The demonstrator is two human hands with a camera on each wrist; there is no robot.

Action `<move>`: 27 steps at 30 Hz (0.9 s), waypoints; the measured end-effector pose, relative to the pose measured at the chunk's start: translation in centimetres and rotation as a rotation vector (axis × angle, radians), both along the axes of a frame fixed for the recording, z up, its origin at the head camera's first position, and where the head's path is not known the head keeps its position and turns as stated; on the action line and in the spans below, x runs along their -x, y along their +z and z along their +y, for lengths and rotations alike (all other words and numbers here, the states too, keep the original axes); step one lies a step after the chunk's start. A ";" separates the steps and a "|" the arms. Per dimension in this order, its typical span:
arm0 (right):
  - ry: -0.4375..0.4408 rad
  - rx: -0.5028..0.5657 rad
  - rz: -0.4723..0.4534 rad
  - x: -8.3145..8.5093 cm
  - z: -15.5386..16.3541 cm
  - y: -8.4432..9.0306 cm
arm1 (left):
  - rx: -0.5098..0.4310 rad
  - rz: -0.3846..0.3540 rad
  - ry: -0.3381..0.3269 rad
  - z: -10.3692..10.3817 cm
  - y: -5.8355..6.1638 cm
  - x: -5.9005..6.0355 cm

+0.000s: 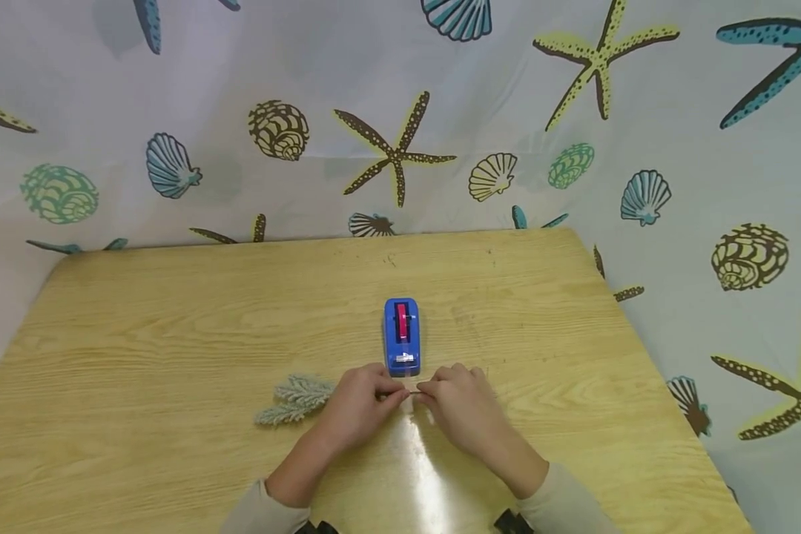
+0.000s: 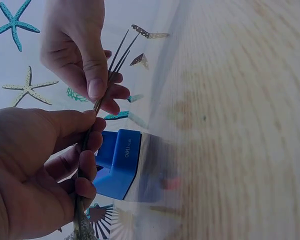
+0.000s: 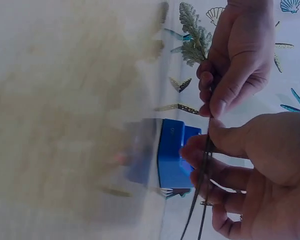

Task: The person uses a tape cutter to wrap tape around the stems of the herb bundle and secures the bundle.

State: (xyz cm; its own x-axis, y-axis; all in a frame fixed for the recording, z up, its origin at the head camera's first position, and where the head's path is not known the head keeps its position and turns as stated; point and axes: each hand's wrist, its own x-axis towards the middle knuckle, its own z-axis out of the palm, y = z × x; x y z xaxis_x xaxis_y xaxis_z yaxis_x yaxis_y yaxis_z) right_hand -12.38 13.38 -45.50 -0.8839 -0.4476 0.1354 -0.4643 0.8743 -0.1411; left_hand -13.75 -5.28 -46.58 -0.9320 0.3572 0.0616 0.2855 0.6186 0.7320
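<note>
A: Where are the stems now?

B: Both hands pinch the thin stems (image 2: 102, 95) together, just in front of the blue tape dispenser (image 1: 401, 335) on the bench (image 1: 173, 326). The left hand (image 1: 357, 408) holds the side near the grey leafy tips (image 1: 294, 399); the right hand (image 1: 460, 404) holds the bare ends.

A: How to do it well, in your opinion?

B: I think the stems should stay parallel and tight, with the fingers close to each other, so the bundle does not spread.
</note>
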 end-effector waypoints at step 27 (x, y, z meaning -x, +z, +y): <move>-0.029 0.054 -0.034 1.3 -0.1 0.7 | 0.166 -0.063 -0.030 0.3 1.0 0.4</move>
